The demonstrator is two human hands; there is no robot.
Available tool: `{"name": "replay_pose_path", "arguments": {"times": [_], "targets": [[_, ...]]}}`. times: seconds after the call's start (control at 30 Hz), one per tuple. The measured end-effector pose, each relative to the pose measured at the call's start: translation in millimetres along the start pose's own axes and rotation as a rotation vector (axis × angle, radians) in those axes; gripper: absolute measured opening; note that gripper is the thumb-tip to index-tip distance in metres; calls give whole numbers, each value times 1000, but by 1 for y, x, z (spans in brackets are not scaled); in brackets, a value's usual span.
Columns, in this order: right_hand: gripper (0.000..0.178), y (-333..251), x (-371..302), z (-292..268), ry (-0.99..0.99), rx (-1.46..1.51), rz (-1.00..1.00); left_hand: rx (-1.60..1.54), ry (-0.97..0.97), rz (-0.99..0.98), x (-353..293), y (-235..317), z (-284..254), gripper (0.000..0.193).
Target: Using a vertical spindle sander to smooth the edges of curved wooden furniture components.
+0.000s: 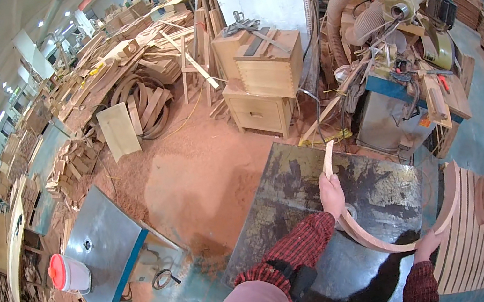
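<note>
A pale curved strip of wood (362, 236), bent like a wide U, is held just over a dark, scuffed metal machine table (282, 177). My left hand (331, 195) is closed around its far left arm, with the tip sticking out beyond the fingers. Lower right, my right hand (427, 245) grips the bend from beneath; part of its fingers is hidden by the wood. A small grey round part (350, 212) shows on the table beside the strip, near my left wrist. Dark patches mark the tabletop close to my body.
Slatted light boards (461, 235) are stacked to the right. A second steel table (101, 231) with a white, red-lidded bucket (73, 276) stands left. Wooden drawer boxes (258, 112), a machine with a ribbed hose (338, 8), sawdust (195, 178) and scrap wood piles lie beyond.
</note>
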State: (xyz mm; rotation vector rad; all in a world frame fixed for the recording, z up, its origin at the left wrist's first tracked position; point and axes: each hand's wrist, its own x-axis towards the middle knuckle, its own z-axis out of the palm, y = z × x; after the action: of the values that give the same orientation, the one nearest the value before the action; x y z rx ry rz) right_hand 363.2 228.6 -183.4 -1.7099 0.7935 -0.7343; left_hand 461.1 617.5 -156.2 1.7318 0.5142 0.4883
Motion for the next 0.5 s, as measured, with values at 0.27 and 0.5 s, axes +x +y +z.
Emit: {"name": "replay_pose_path", "arguments": {"times": [0.27, 0.5], "targets": [[54, -26, -7, 65, -17, -103, 62, 49, 48, -29, 46, -9, -19, 42], [55, -28, -4, 108, -9, -150, -11, 23, 135, -37, 71, -11, -37, 41]]}}
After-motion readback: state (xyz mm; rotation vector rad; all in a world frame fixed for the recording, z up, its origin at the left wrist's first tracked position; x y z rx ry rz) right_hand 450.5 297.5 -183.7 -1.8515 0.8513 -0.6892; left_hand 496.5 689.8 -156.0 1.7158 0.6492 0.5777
